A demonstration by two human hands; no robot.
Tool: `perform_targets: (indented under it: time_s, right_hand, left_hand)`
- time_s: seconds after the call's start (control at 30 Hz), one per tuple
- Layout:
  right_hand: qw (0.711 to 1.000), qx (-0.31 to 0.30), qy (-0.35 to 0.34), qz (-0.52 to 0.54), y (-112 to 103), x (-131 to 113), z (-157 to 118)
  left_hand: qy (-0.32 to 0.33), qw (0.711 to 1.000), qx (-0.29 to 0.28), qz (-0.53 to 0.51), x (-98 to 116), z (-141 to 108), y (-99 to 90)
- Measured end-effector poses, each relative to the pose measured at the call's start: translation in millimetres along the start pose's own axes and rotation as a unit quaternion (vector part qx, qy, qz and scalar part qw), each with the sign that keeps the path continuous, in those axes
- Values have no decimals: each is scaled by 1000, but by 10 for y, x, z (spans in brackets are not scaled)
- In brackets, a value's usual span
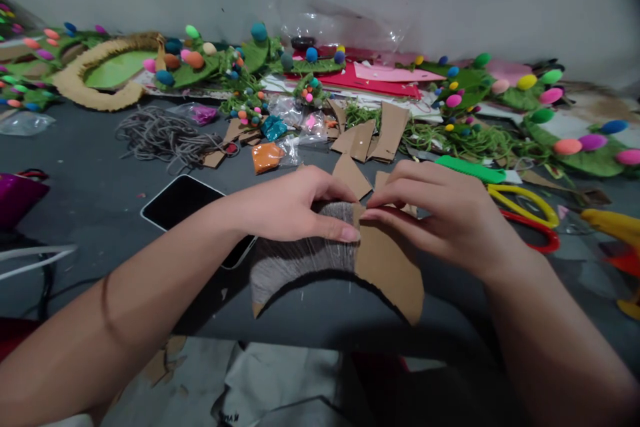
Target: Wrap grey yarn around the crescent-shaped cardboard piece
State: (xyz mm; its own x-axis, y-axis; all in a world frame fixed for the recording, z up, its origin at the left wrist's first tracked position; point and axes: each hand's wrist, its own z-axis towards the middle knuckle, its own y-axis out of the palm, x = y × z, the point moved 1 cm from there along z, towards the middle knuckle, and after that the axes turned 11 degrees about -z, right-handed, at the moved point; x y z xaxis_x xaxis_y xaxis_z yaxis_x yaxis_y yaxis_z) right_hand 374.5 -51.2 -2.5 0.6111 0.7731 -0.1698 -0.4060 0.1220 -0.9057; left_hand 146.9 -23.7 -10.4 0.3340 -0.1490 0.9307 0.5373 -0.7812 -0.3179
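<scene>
A curved cardboard piece (390, 263) is held above the table edge, its left half wound with grey yarn (305, 257) in close turns and its right half bare. My left hand (305, 203) grips the wound part, thumb on the front face and fingers behind the top edge. At the top edge, where the winding ends, my right hand (430, 213) has thumb and forefinger pinched together. What lies between those fingertips is too small to make out. A smartphone (183, 203) lies partly under my left forearm.
A tangle of grey cord (160, 133), cardboard scraps (393, 130) and an orange packet (267, 157) lie behind my hands. To the right are scissors (525, 203), a green cutter (470, 168) and a yellow tool (610, 223). Leaf shapes with colourful balls line the wall.
</scene>
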Motion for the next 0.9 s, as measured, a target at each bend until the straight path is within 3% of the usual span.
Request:
perform_targets:
  time_s: [0.2,0.33,0.47,0.6,0.77,0.83,0.9]
  right_hand:
    - [999,-18,19,36,25,7,-2]
    - [998,-2,31,53,49,44,9]
    - [995,24,39,84,71,67,28]
    - [988,28,108,111,93,78,37]
    - [937,6,211,280,131,104,59]
    - [911,-7,220,348,156,106,66]
    - [906,-16,221,361,202,117,52]
  left_hand:
    - [-11,999,-34,-18,26,20,90]
    - [-8,1000,-13,6,59,17,134]
    - [38,998,-1,-59,62,30,166]
    - [51,990,30,-130,-1,41,168]
    - [86,975,63,-193,13,9,128]
    - [83,974,103,-183,36,-7,99]
    - [84,971,151,-167,45,-14,69]
